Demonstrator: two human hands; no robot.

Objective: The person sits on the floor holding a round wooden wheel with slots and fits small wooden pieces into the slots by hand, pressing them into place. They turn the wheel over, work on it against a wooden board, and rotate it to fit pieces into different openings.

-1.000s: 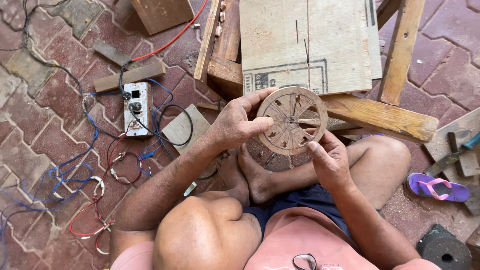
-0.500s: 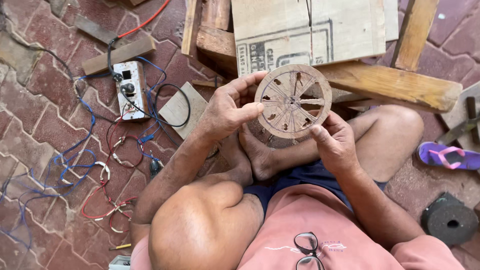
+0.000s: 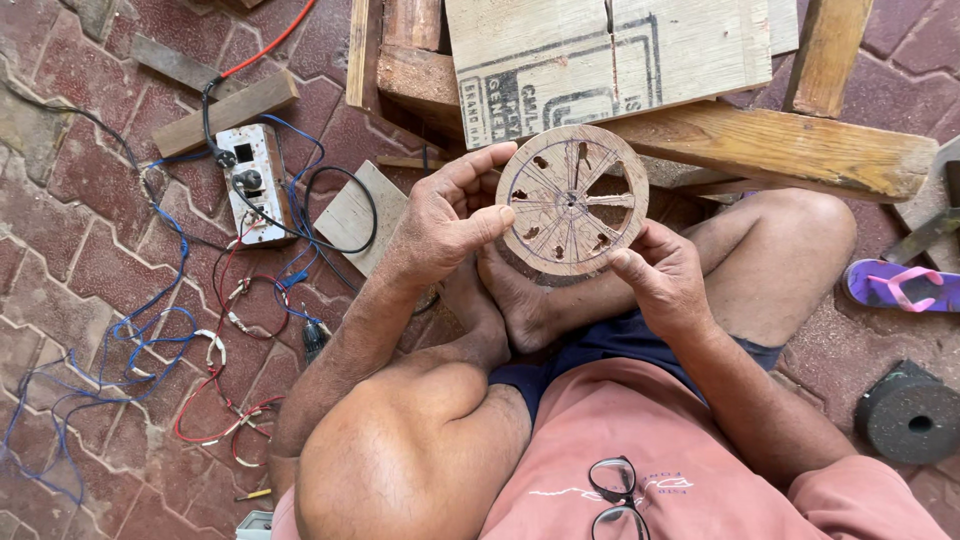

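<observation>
Switch box (image 3: 247,182) left of wooden disc (image 3: 572,199)

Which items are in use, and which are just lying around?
In use: wooden wheel, held by left hand and right hand.
Lying about: switch box, wires, sandal, grinding disc, printed board, glasses.

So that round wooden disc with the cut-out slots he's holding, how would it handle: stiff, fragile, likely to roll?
The wooden disc looks stiff: left hand and right hand grip only its rim and it stays flat. The thin spokes between slots could probably snap under pressure. Being round, it would likely roll if set on edge.
</observation>
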